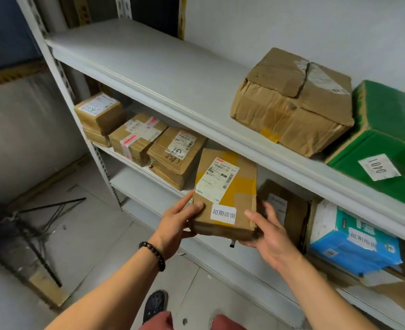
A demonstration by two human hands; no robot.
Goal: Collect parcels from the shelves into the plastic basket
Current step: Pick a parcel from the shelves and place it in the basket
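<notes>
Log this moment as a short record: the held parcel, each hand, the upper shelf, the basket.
held parcel: brown box, yellow tape, white labels
left hand: grips its left edge
right hand: holds its lower right corner
upper shelf: crumpled brown box, green box
basket: not in view

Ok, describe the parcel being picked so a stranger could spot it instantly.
At the white shelf unit, look just right of the row of brown boxes: the left hand and right hand hold a brown parcel there. Unlike those boxes, it has yellow tape and a white sticker with four printed Chinese characters.
</notes>
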